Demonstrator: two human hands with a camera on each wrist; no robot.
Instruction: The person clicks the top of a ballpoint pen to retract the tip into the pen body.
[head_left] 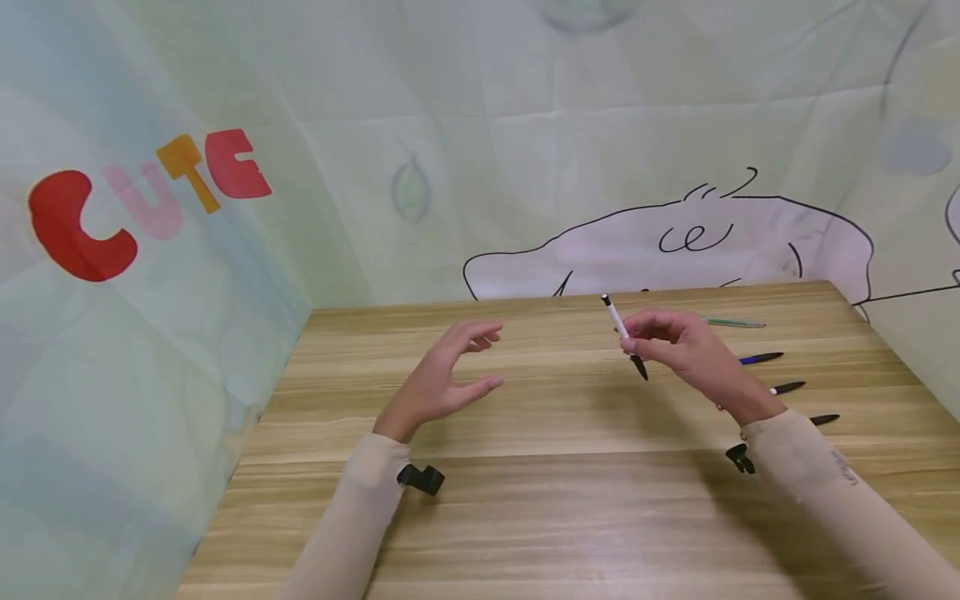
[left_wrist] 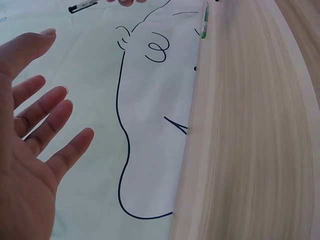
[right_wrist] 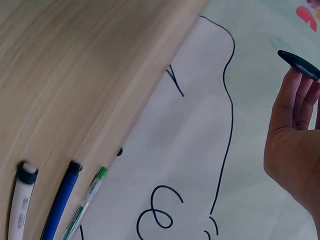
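My right hand (head_left: 693,354) pinches a white marker (head_left: 615,318) with a black cap and black end, held tilted above the table. The right wrist view shows the black cap of this marker (right_wrist: 300,65) poking out beyond the fingers. Across from it, my left hand (head_left: 438,379) hovers over the table with fingers spread and thumb apart, holding nothing. In the left wrist view, the palm and fingers of that left hand (left_wrist: 35,145) are relaxed.
Right of and partly behind the right arm lie a green pen (head_left: 735,322), a blue marker (head_left: 763,359), a white marker with a black cap (head_left: 789,387) and another black-tipped one (head_left: 825,419). The wooden table (head_left: 525,517) meets a printed cloth backdrop (head_left: 420,100).
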